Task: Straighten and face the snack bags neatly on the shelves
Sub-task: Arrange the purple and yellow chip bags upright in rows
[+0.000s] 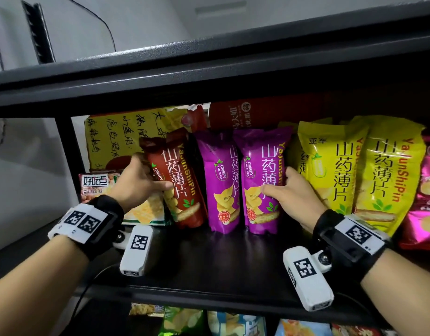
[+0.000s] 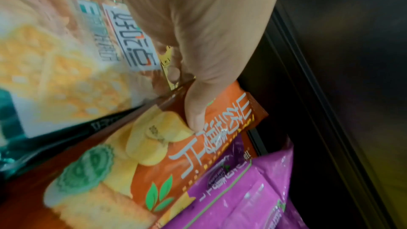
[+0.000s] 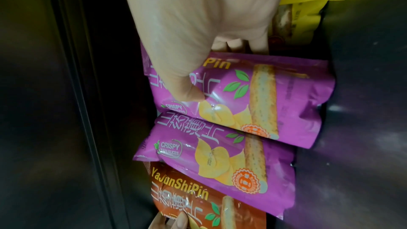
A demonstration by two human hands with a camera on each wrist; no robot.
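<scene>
On the black shelf (image 1: pixel 197 258) a red-brown yam-slice bag (image 1: pixel 182 180) stands tilted, its top leaning left. My left hand (image 1: pixel 139 180) grips its left edge, thumb on the front (image 2: pixel 193 111) and fingers behind. Two purple yam-slice bags stand upright to its right. My right hand (image 1: pixel 291 192) grips the right purple bag (image 1: pixel 260 180) by its right edge, thumb pressed on its front (image 3: pixel 187 91), fingers curled behind. The left purple bag (image 1: pixel 221 183) (image 3: pixel 209 159) stands free between the two held bags.
Two yellow yam-slice bags (image 1: pixel 354 170) stand right of my right hand, and a pink bag (image 1: pixel 424 195) sits at the far right. A cracker bag (image 1: pixel 97 187) stands behind my left hand. Larger bags lie at the back. More snack bags (image 1: pixel 233 321) fill the shelf below.
</scene>
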